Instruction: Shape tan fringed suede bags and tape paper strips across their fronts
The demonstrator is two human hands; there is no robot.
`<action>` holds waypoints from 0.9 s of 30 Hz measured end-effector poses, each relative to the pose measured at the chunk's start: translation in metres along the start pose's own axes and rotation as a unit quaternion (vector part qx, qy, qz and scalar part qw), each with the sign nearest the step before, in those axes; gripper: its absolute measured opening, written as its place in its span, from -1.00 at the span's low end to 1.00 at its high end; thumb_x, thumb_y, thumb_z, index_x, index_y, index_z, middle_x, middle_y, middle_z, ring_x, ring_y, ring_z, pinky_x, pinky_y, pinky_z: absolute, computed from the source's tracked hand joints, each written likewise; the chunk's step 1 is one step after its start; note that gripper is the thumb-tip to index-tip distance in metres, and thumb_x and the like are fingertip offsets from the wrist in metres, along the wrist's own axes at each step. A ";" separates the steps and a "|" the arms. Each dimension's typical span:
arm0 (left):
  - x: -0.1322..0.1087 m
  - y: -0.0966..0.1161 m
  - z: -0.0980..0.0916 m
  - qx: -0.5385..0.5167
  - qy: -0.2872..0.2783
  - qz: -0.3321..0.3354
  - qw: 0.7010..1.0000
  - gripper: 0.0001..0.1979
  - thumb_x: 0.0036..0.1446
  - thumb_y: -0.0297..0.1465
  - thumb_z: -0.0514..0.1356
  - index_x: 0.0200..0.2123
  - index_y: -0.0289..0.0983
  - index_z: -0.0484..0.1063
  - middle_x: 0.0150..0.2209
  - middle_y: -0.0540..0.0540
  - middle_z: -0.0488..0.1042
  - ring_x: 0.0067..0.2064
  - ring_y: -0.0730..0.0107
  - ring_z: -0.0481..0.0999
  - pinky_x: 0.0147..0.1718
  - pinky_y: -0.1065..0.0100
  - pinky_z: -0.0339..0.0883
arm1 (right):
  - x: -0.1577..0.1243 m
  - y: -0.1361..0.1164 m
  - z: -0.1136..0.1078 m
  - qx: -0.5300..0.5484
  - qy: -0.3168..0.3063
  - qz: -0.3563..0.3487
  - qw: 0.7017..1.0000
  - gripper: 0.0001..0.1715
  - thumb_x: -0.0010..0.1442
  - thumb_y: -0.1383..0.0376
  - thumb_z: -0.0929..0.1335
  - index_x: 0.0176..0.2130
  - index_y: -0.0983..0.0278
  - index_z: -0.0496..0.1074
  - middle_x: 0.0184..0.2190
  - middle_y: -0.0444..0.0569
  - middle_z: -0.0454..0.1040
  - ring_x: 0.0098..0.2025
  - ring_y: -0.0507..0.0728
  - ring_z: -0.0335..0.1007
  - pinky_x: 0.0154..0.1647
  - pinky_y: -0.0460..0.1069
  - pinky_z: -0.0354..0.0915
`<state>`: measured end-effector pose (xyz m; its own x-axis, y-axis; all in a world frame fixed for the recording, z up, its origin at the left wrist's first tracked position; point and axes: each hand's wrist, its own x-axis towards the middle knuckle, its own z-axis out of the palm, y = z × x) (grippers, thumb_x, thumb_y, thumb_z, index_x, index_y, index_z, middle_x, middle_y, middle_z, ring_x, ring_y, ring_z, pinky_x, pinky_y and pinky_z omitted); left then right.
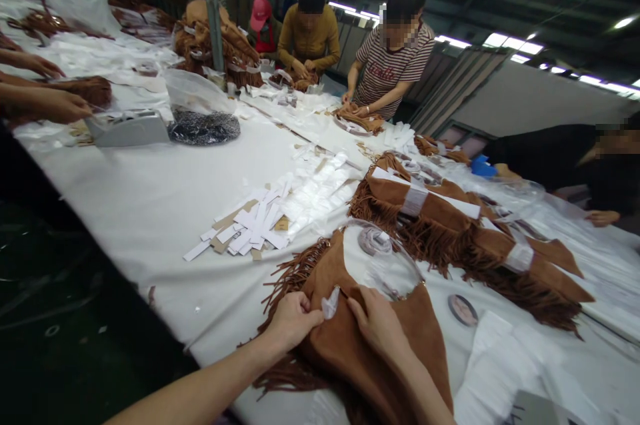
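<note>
A brown suede fringed garment (395,352) lies in front of me on the white table (150,212). My left hand (293,322) is closed in a pinch on its neck edge, next to a small clear plastic piece (330,305). My right hand (377,325) rests on the suede just right of that piece, fingers bent and pressing the fabric. A clear plastic hanger insert (383,258) shows in the neck opening.
A heap of white and tan paper strips (260,222) lies to the upper left. More fringed garments (450,225) are stacked to the right. Several people work across and along the table. A bag of dark items (203,126) and a grey box (127,128) sit far left.
</note>
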<state>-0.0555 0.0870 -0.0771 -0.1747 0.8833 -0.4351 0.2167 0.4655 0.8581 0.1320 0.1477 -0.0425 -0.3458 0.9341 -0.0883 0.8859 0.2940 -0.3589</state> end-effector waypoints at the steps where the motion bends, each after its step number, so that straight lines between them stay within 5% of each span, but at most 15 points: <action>1: 0.000 0.000 0.000 0.004 -0.001 0.002 1.000 -0.78 -0.17 -0.36 0.29 -0.58 -0.24 0.26 -0.61 0.11 0.31 -0.52 0.48 0.26 -0.54 0.43 0.04 | -0.004 0.009 0.004 -0.019 -0.014 -0.006 1.000 -0.59 0.23 0.15 0.18 -0.05 0.30 0.39 -0.10 0.18 0.46 -0.07 0.25 0.39 -0.07 0.06 0.25; 8: -0.011 0.003 -0.016 0.066 0.011 0.038 0.997 -0.79 -0.08 -0.45 0.18 -0.60 -0.22 0.15 -0.64 0.12 0.22 -0.55 0.49 0.23 -0.52 0.43 0.02 | -0.015 0.041 0.045 -0.111 0.005 0.007 0.994 -0.43 0.27 0.13 0.17 0.17 0.34 0.25 0.17 0.30 0.22 0.15 0.35 0.23 0.09 0.21 0.22; 13: -0.014 0.001 -0.021 0.235 0.040 0.136 0.962 -0.83 -0.02 -0.51 0.09 -0.55 -0.21 0.13 -0.58 0.09 0.24 -0.49 0.43 0.25 -0.45 0.38 -0.01 | -0.015 0.055 0.052 -0.112 0.014 0.008 0.994 -0.44 0.28 0.11 0.19 0.18 0.29 0.23 0.19 0.29 0.18 0.24 0.35 0.11 0.15 0.21 0.17; 17: 0.002 -0.008 -0.018 0.302 0.053 0.120 0.944 -0.84 0.04 -0.49 0.07 -0.52 -0.19 0.12 -0.58 0.09 0.20 -0.47 0.39 0.28 -0.45 0.36 -0.03 | -0.012 0.050 0.050 -0.090 0.024 0.040 0.995 -0.48 0.25 0.16 0.24 0.15 0.31 0.25 0.22 0.31 0.13 0.28 0.38 0.01 0.20 0.27 0.08; 23: 0.014 -0.018 -0.020 0.340 0.025 0.153 0.928 -0.78 0.09 -0.42 0.08 -0.53 -0.18 0.08 -0.63 0.11 0.14 -0.49 0.37 0.28 -0.47 0.39 -0.04 | -0.012 0.042 0.008 0.083 -0.007 0.039 0.996 -0.57 0.18 0.23 0.32 0.05 0.26 0.34 0.06 0.09 0.37 0.13 0.19 0.25 0.18 0.09 0.14; 27: 0.016 -0.023 -0.024 0.370 0.009 0.174 0.913 -0.78 0.12 -0.37 0.09 -0.52 -0.18 0.09 -0.62 0.09 0.20 -0.49 0.35 0.28 -0.49 0.39 -0.05 | -0.056 0.052 -0.043 0.135 0.059 0.060 0.987 -0.59 0.30 0.15 0.17 0.05 0.23 0.35 -0.02 -0.02 0.47 0.01 0.09 0.36 0.07 0.00 0.23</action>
<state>-0.0864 0.0888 -0.0972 0.0143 0.9868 -0.1616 0.8502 0.0731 0.5214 0.2104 0.1196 -0.0164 -0.1909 0.9808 -0.0411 0.7983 0.1307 -0.5879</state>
